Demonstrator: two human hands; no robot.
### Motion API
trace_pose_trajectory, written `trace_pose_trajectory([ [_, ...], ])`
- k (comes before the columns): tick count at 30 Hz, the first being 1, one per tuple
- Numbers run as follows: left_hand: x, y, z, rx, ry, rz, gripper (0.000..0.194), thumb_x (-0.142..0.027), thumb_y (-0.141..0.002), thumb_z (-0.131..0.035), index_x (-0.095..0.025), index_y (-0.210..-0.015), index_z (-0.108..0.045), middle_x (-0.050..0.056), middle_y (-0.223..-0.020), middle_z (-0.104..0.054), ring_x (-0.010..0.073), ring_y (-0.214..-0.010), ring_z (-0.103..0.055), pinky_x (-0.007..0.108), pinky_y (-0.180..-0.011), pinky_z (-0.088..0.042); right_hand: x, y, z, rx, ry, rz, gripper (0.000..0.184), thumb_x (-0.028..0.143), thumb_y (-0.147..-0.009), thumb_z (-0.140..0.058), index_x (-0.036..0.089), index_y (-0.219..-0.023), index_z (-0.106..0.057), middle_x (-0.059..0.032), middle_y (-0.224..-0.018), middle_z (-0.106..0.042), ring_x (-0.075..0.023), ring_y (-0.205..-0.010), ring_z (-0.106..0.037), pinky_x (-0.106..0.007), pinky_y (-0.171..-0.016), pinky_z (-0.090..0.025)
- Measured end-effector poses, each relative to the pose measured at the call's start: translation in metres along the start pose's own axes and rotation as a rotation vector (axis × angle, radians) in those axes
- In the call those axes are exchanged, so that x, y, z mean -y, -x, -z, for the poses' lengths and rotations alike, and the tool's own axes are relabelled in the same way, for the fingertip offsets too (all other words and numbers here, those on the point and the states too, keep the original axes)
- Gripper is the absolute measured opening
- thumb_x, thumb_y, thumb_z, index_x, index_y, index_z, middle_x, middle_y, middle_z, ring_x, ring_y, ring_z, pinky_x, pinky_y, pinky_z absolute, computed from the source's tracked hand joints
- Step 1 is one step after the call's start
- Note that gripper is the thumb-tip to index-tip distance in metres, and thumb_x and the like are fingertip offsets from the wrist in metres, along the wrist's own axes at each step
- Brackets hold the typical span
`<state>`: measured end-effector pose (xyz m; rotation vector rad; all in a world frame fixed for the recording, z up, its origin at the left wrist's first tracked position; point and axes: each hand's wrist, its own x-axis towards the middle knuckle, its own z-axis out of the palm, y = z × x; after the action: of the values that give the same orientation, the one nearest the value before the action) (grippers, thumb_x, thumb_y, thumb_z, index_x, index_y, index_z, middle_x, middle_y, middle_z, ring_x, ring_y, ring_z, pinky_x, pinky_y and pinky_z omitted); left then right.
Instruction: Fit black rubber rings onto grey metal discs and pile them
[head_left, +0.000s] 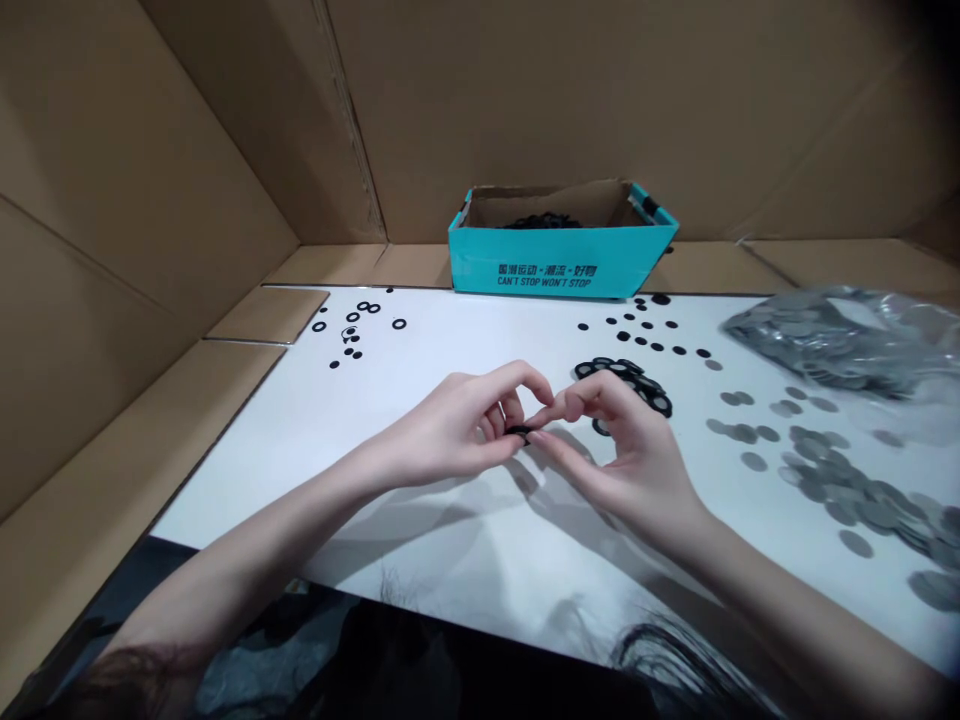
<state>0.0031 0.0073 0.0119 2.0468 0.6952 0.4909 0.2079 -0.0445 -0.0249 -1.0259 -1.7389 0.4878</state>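
Over the middle of the white table, my left hand and my right hand meet at the fingertips. Between them is a small black disc-like piece, pinched by the fingers of both hands. The fingers hide much of it, so I cannot tell whether it is a ring or a solid disc. Just behind my right hand lies a pile of black rings with grey centres, partly covered by that hand.
A turquoise box holding black pieces stands at the back. Loose grey discs spread over the right side, below a clear plastic bag of discs. Small black discs and, at far left, black rings lie scattered. Cardboard walls surround the table.
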Motion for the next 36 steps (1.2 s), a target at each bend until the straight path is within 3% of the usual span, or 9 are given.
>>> trace_pose_trajectory([
  [7,-0.0012,-0.003,-0.0081,-0.127,0.084,-0.088,0.027,-0.014,-0.09,-0.06,-0.023,-0.115,-0.054,0.0,-0.093,-0.061,0.0107,-0.079,-0.061,0.023,-0.07,-0.053,-0.0002,0.0015,-0.0025,-0.043,-0.183,-0.16,0.029,0.015,-0.089,-0.071,0.027,-0.084,-0.044,0.0031,-0.082,-0.064,-0.0166,-0.082,-0.068,-0.033,-0.076,-0.05],
  [13,-0.0006,-0.0041,-0.0044,-0.025,0.092,-0.025,0.029,-0.014,-0.085,-0.064,-0.023,-0.111,-0.057,0.0,-0.093,-0.063,0.0111,-0.077,-0.063,0.022,-0.066,-0.053,0.0024,0.0039,-0.0062,-0.08,-0.193,-0.127,0.033,0.012,-0.087,-0.07,0.028,-0.083,-0.041,0.0038,-0.08,-0.059,-0.0168,-0.08,-0.067,-0.034,-0.076,-0.049],
  [17,0.0014,-0.0042,-0.0057,-0.118,0.142,0.003,0.033,-0.019,-0.084,-0.067,-0.022,-0.115,-0.056,-0.002,-0.085,-0.061,0.0106,-0.072,-0.063,0.021,-0.064,-0.051,-0.0004,0.0029,-0.0041,-0.015,-0.146,-0.177,0.029,0.015,-0.089,-0.069,0.027,-0.085,-0.043,0.0028,-0.082,-0.065,-0.0168,-0.079,-0.067,-0.035,-0.076,-0.048],
  [21,0.0003,-0.0047,-0.0093,-0.195,0.152,-0.05,0.032,-0.017,-0.084,-0.066,-0.022,-0.115,-0.056,-0.002,-0.087,-0.063,0.0105,-0.075,-0.063,0.022,-0.068,-0.052,-0.0006,0.0037,-0.0036,-0.049,-0.153,-0.157,0.03,0.015,-0.089,-0.069,0.027,-0.084,-0.042,0.003,-0.083,-0.066,-0.0159,-0.081,-0.067,-0.034,-0.078,-0.048],
  [27,0.0032,-0.0047,-0.0102,-0.148,0.111,-0.121,0.033,-0.012,-0.086,-0.062,-0.022,-0.117,-0.058,0.001,-0.093,-0.064,0.0118,-0.081,-0.064,0.022,-0.07,-0.052,0.0005,0.003,-0.0025,-0.023,-0.1,-0.116,0.025,0.015,-0.09,-0.068,0.027,-0.088,-0.047,0.0021,-0.084,-0.063,-0.0172,-0.081,-0.066,-0.036,-0.077,-0.048],
  [33,0.0028,-0.0035,-0.0087,-0.082,0.088,-0.074,0.032,-0.01,-0.086,-0.061,-0.022,-0.115,-0.058,0.0,-0.092,-0.066,0.0113,-0.077,-0.063,0.022,-0.067,-0.052,0.0017,0.0039,-0.0049,-0.039,-0.09,-0.071,0.027,0.012,-0.088,-0.067,0.028,-0.085,-0.045,0.0033,-0.079,-0.058,-0.0178,-0.079,-0.064,-0.035,-0.074,-0.047],
  [36,0.0033,-0.0036,-0.0088,-0.12,0.102,-0.076,0.029,-0.015,-0.087,-0.065,-0.022,-0.115,-0.059,0.0,-0.089,-0.066,0.0115,-0.077,-0.065,0.022,-0.069,-0.054,0.0011,0.0016,-0.0037,-0.018,-0.162,-0.169,0.025,0.018,-0.088,-0.07,0.027,-0.084,-0.047,0.0028,-0.079,-0.059,-0.0176,-0.078,-0.064,-0.035,-0.075,-0.048],
])
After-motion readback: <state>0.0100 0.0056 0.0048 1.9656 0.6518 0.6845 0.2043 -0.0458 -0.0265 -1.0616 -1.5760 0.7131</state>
